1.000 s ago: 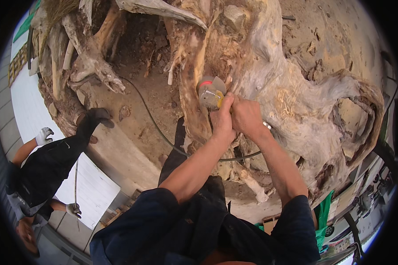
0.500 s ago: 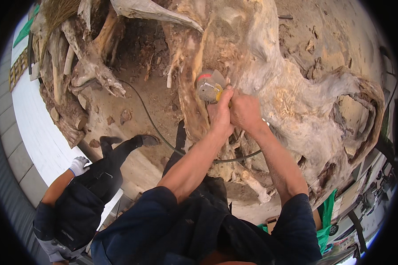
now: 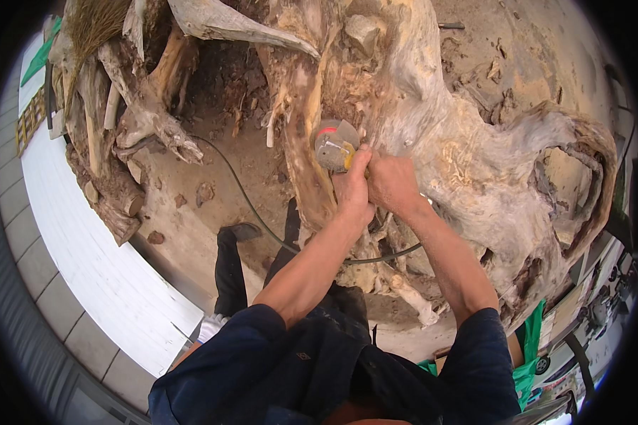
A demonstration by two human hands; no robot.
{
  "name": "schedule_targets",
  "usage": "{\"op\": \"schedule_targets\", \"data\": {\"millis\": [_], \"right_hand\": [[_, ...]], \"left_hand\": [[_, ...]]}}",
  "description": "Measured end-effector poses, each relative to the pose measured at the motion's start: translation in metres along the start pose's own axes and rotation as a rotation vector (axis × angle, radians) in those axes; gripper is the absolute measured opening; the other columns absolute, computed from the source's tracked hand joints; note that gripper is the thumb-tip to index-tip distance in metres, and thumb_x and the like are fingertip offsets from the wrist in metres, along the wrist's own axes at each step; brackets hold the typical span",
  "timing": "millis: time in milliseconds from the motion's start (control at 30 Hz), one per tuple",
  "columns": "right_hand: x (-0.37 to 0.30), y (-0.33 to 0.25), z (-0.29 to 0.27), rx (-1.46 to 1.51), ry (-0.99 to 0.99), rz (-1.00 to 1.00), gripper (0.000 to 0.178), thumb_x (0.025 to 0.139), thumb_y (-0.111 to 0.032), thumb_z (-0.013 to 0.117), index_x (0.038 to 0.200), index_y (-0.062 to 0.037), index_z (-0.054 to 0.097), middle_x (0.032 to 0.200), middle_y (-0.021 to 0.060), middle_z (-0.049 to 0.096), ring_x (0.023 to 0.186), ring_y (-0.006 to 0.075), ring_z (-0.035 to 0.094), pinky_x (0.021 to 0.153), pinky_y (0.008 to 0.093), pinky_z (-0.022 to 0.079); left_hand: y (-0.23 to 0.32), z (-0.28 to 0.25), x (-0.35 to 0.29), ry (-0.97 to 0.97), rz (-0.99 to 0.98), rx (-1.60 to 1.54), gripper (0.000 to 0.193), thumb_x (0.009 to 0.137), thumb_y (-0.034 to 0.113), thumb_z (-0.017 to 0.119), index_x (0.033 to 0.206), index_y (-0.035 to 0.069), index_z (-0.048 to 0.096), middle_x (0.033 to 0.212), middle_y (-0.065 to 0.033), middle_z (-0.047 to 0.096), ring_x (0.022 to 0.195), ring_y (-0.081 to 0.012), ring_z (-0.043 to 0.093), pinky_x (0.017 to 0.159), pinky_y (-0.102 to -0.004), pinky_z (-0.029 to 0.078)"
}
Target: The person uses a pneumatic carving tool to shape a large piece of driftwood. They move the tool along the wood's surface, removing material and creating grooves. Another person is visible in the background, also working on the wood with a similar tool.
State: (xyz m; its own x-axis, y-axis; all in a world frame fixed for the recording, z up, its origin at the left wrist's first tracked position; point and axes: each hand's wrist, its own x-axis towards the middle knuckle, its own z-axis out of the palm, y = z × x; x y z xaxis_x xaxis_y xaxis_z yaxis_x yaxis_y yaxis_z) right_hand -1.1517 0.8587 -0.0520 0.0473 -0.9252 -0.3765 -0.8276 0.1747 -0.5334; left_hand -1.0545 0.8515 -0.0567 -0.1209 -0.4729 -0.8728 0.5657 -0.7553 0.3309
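Both my hands are closed round an angle grinder [image 3: 335, 147], whose round disc and guard show just beyond my fingers. My left hand [image 3: 352, 185] grips it on the near left side, thumb up along the tool. Beside it, my right hand [image 3: 391, 180] is wrapped round the body, hiding most of it. The disc end lies over a brown, rough limb of a large pale tree root [image 3: 432, 134]; whether it touches the wood I cannot tell. A dark cable [image 3: 244, 195] runs from the left, passes under my left forearm and shows again between my arms.
More gnarled roots [image 3: 113, 92] stand at the far left, with a dry brush-like bundle [image 3: 96, 35] on top. A long white board [image 3: 92, 248] edges the sandy ground. Another person's leg [image 3: 230, 273] is close at my left. Green cloth [image 3: 528, 354] hangs at the lower right.
The other person at my left has moved nearer and behind my left arm, so only a leg and part of a glove show. My hands keep their grip on the grinder, nearly in place.
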Motion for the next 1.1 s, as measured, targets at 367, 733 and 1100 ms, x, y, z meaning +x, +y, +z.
{"op": "schedule_targets", "data": {"millis": [367,733,1100], "right_hand": [[0.005,-0.001,0.004,0.058,0.063,-0.021,0.023,0.087,-0.019,0.063,0.097,0.0016,0.065,0.091,0.0218,0.072,0.078,0.0395,0.072,0.066,0.0484,0.056],[0.019,-0.002,-0.001,0.048,0.164,-0.019,0.023,0.086,-0.019,0.064,0.094,0.0019,0.064,0.084,0.0226,0.071,0.071,0.0407,0.071,0.062,0.0497,0.055],[-0.010,-0.003,0.000,0.009,-0.078,0.026,0.025,0.086,-0.022,0.064,0.096,0.0008,0.066,0.088,0.0216,0.073,0.076,0.0386,0.072,0.066,0.0474,0.056]], "left_hand": [[0.008,0.005,-0.003,0.030,0.118,0.060,0.041,0.095,0.024,0.073,0.126,0.003,0.058,0.117,-0.0060,0.063,0.108,-0.0168,0.062,0.091,-0.0363,0.055],[0.020,0.012,0.014,-0.022,0.116,0.103,0.035,0.095,0.025,0.073,0.120,0.003,0.061,0.112,-0.0045,0.065,0.104,-0.0151,0.064,0.087,-0.0348,0.056],[-0.020,-0.015,0.005,0.072,0.075,-0.020,0.042,0.091,0.026,0.078,0.120,0.000,0.062,0.112,-0.0073,0.066,0.100,-0.0176,0.065,0.086,-0.0379,0.057]]}}
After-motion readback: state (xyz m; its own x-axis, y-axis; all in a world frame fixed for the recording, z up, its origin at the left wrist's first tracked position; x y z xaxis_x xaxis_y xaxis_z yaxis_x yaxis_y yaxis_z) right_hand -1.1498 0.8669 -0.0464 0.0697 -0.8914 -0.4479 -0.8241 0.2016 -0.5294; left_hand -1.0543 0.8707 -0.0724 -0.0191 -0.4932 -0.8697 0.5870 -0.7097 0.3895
